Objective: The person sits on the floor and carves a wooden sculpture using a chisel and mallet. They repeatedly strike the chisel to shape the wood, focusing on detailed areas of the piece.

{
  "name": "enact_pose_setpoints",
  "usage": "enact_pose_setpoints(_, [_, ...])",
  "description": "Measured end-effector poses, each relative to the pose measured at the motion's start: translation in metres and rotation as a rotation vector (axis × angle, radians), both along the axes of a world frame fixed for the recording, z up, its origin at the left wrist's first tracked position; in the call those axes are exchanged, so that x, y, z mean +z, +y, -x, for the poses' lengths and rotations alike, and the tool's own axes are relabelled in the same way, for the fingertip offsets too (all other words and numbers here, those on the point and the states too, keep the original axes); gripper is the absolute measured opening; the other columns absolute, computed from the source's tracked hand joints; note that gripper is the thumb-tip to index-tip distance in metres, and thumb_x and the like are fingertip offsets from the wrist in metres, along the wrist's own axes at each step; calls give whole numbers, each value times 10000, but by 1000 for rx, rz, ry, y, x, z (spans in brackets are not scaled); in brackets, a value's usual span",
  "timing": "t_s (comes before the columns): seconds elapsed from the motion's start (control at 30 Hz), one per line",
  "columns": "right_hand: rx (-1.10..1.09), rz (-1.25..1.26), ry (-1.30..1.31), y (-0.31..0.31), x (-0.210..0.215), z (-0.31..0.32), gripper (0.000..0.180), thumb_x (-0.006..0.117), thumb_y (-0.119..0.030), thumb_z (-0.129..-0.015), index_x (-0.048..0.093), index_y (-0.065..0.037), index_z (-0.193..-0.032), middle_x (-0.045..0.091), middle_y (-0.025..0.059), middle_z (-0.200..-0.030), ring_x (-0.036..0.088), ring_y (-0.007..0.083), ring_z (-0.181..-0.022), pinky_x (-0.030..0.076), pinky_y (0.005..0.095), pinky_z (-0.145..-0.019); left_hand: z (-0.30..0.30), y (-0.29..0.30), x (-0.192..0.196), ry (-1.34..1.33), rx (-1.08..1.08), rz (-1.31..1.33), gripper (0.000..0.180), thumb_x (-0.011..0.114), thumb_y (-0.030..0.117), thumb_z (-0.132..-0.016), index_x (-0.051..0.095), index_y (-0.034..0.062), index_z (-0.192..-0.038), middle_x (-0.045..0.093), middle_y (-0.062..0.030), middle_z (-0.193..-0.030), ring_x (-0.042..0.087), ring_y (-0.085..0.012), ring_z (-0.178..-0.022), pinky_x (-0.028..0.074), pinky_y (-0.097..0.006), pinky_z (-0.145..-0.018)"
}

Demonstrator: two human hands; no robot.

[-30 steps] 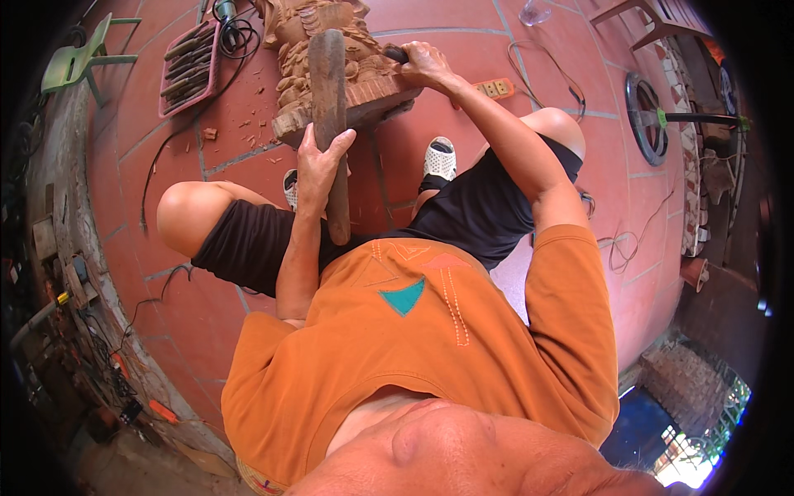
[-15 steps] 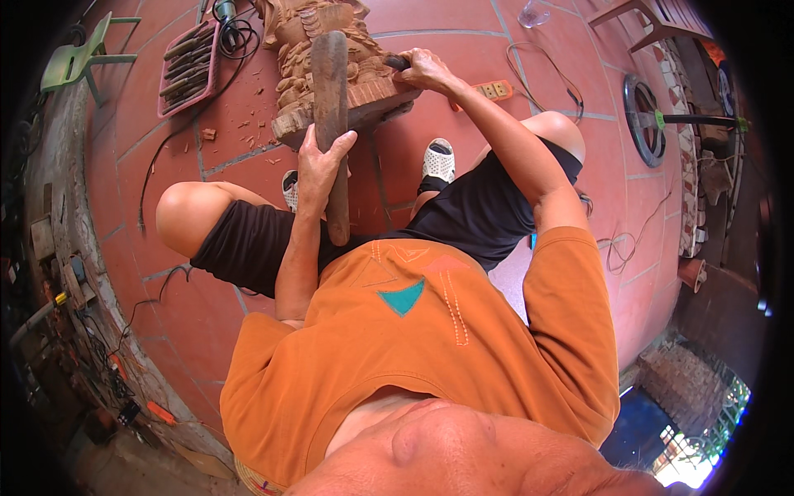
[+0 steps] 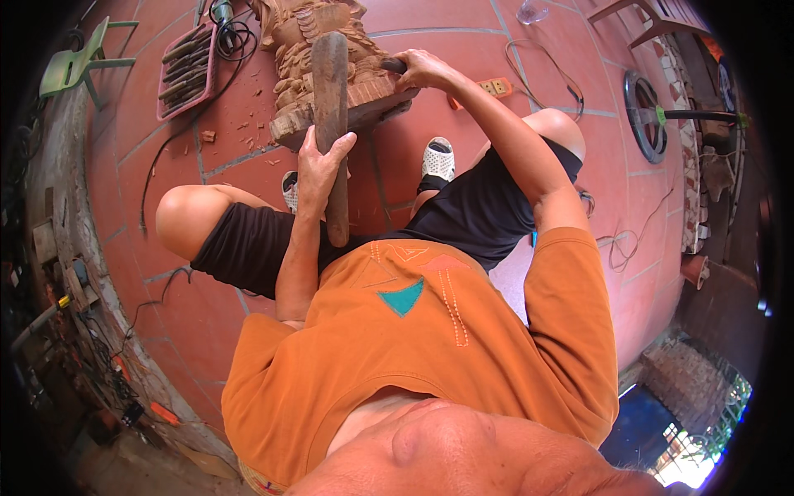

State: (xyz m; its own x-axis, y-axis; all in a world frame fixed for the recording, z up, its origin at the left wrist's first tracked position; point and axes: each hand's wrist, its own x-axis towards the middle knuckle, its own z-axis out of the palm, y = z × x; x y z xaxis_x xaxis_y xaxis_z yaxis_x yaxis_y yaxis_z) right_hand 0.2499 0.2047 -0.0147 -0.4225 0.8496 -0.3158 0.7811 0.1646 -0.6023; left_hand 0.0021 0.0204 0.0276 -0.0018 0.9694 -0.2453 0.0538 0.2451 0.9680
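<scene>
My left hand (image 3: pixel 321 165) is closed round a long wooden mallet (image 3: pixel 330 83), a plain worn club. It stands lengthwise in front of me, its lower end by my lap and its upper end over the carving. Beyond my feet is a carved block of light brown wood (image 3: pixel 354 78), dense with relief and with a flat, rough base facing me. At that base's right edge, my right hand (image 3: pixel 423 69) grips a dark tool handle (image 3: pixel 392 64), which looks like a chisel's. The tool's tip cannot be made out against the wood.
A pink tray (image 3: pixel 162 106) of several chisels lies left of the carving, with a power tool and its black cable (image 3: pixel 238 37) beside it. An orange power strip (image 3: pixel 495 88) sits to the right. Wood chips (image 3: pixel 209 136) litter the red tiles. A green chair (image 3: pixel 70 66) stands far left.
</scene>
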Motion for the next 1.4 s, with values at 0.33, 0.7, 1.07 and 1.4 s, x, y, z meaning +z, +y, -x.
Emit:
enact_pose_setpoints(0.33, [-1,-199,86,-2,-2,-8,407,750,-274,-743,645,-52,-1068,664,108,-863,648,187,-745,534,370,-682,1,0,-3,-34,33,-12,425,751,320,-903,576,7,-1130,603,-24,-699,584,-107,-520,477,-253,-473])
enact_pose_setpoints(0.7, [32,1,544,-7,40,14,339,621,-303,-1013,538,-92,-1266,591,-4,-1058,561,95,-931,491,283,-814,2,0,-2,-44,55,-18,422,755,315,-902,577,1,-1121,605,-22,-695,587,-102,-522,476,-244,-473])
enact_pose_setpoints(1.07, [19,-26,693,-9,45,9,310,651,-234,-986,578,-79,-1245,618,-13,-1106,546,94,-1023,453,274,-895,1,1,-2,-22,59,4,418,755,325,-901,581,10,-1112,602,-20,-691,584,-102,-520,470,-241,-468])
enact_pose_setpoints(1.4, [-19,-18,644,-10,53,13,317,660,-232,-977,586,-71,-1240,627,10,-1115,548,114,-1046,441,289,-958,-2,2,-2,-21,32,5,403,754,329,-899,580,22,-1094,593,-19,-695,581,-106,-522,471,-247,-469])
